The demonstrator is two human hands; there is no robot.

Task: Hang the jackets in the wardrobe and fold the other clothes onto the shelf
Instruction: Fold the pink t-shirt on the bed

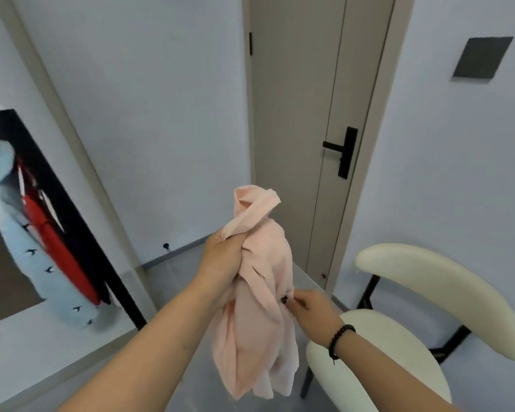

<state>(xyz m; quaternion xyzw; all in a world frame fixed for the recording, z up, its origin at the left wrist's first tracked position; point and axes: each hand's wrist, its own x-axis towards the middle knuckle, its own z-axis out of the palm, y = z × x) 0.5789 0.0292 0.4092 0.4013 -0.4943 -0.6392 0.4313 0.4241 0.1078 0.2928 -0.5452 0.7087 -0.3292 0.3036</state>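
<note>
A pale pink shirt (pixel 259 307) hangs bunched in front of me at the middle of the view. My left hand (pixel 223 260) grips it in a fist just below the collar, which sticks up above my fingers. Lower down, my right hand (pixel 312 310) pinches the shirt's edge beside a small dark button. At the far left an open black-framed wardrobe (pixel 81 221) holds hanging clothes: a light blue garment (pixel 21 242) with small dark marks and a red garment (pixel 57 248).
A cream padded chair (pixel 414 346) with black legs stands at the lower right, close to my right arm. A grey door (pixel 304 144) with a black handle is shut straight ahead. White walls stand on both sides; grey floor lies below.
</note>
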